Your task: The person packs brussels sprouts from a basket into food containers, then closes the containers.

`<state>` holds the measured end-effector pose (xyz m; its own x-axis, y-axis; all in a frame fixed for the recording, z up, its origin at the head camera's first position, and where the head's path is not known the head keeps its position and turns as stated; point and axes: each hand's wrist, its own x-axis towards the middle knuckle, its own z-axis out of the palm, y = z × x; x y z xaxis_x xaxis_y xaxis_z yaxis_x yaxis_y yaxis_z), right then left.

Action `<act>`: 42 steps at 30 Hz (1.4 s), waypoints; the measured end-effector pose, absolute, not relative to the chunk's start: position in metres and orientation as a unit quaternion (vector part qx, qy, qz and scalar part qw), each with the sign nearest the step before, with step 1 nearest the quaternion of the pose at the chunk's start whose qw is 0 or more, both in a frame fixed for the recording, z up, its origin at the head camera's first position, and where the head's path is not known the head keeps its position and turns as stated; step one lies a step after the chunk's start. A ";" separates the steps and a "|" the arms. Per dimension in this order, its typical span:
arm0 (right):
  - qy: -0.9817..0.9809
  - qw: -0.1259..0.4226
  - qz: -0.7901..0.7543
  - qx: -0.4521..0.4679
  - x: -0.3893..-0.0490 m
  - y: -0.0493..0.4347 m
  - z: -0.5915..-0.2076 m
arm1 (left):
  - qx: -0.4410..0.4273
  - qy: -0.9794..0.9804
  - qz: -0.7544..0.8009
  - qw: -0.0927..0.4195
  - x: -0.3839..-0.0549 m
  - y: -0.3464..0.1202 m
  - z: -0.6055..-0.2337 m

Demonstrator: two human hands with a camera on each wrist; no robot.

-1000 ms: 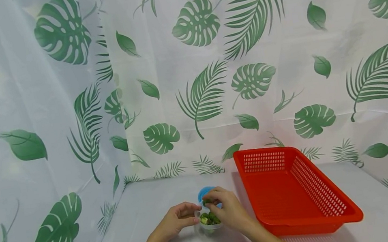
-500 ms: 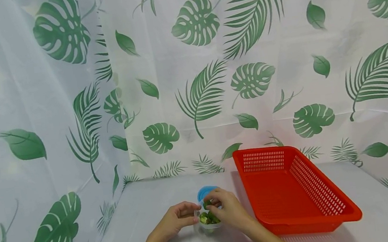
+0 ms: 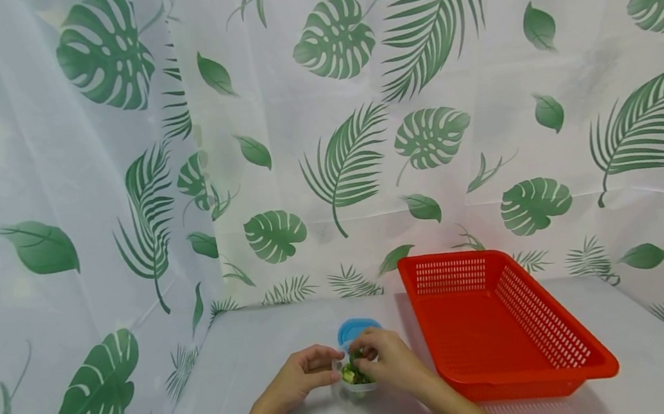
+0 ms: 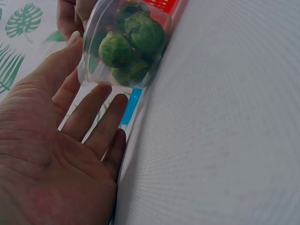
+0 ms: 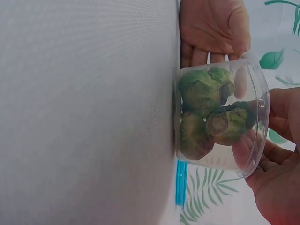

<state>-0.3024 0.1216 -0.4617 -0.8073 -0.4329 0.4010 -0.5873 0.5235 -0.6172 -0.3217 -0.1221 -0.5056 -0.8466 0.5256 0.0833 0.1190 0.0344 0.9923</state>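
Observation:
A clear plastic container (image 3: 361, 388) stands on the white table with several Brussels sprouts (image 5: 201, 89) in it. My left hand (image 3: 298, 379) holds its left side; the thumb lies at the rim and the other fingers are loosely spread in the left wrist view. My right hand (image 3: 393, 363) reaches into the container from the right. Its fingers pinch a green sprout (image 3: 355, 356), partly hidden by them. Through the clear wall, the right wrist view shows the right thumb (image 5: 242, 149) inside, close to the sprouts.
A blue lid (image 3: 356, 328) lies on the table just behind the container. To the right stands a large red perforated basket (image 3: 520, 388). White curtains with a green leaf print (image 3: 357, 204) hang behind and at the left.
My right hand has lowered with the sprout from above the container into it. More of the blue lid shows. The left hand has stayed in place.

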 end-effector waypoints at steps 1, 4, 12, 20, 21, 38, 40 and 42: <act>-0.869 0.096 0.385 0.295 -0.303 0.122 -0.462 | 0.230 0.703 0.655 0.155 -0.321 -0.122 -0.505; -0.873 0.088 0.376 0.298 -0.303 0.122 -0.462 | 0.231 0.703 0.654 0.156 -0.321 -0.122 -0.505; -0.877 0.096 0.357 0.306 -0.303 0.123 -0.462 | 0.231 0.703 0.654 0.154 -0.319 -0.122 -0.503; -0.883 0.095 0.346 0.302 -0.304 0.123 -0.462 | 0.238 0.707 0.649 0.151 -0.320 -0.122 -0.503; -0.884 0.095 0.345 0.301 -0.304 0.123 -0.462 | 0.238 0.707 0.649 0.152 -0.320 -0.122 -0.503; -0.868 0.146 0.372 0.295 -0.302 0.120 -0.464 | 0.246 0.699 0.653 0.154 -0.321 -0.122 -0.505; -0.857 0.167 0.397 0.281 -0.302 0.118 -0.464 | 0.247 0.697 0.654 0.157 -0.321 -0.123 -0.505; -0.848 0.184 0.424 0.259 -0.303 0.117 -0.464 | 0.247 0.695 0.656 0.159 -0.321 -0.124 -0.505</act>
<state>-0.3029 0.1169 -0.4640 -0.7982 -0.2827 0.5320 -0.5951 0.5069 -0.6235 -0.3215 -0.1241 -0.5047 -0.8271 0.5526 0.1026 0.1347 0.0178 0.9907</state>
